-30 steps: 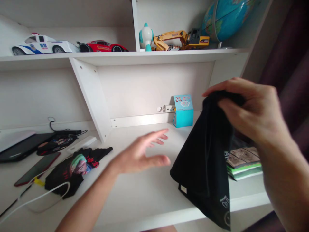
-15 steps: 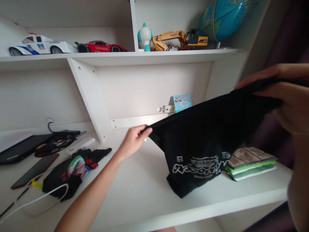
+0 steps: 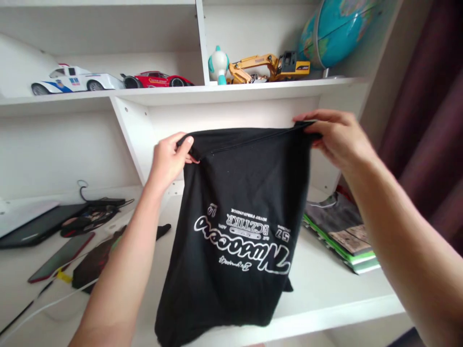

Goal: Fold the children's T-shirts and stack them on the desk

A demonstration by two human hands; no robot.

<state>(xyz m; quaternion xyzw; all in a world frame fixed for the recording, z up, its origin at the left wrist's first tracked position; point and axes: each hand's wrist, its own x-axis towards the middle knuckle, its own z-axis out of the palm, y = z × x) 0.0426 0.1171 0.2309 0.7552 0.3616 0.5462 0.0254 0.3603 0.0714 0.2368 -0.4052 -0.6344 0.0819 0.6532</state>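
Observation:
A black T-shirt (image 3: 235,202) with white upside-down lettering hangs spread out in front of me, above the white desk (image 3: 325,294). My left hand (image 3: 168,159) pinches its upper left corner. My right hand (image 3: 334,137) pinches its upper right corner. The top edge is stretched taut between both hands, and the lower part drapes down onto the desk surface.
A stack of books (image 3: 342,236) lies on the right of the desk. A dark garment (image 3: 97,260), a red phone (image 3: 61,250), a laptop (image 3: 36,224) and cables lie at the left. The shelf (image 3: 235,86) above carries toy cars, a yellow excavator (image 3: 269,65) and a globe (image 3: 334,29).
My left hand reached in and took a corner of the shirt that hung bunched from my right hand. Both hands then lifted and spread it out flat in front of me.

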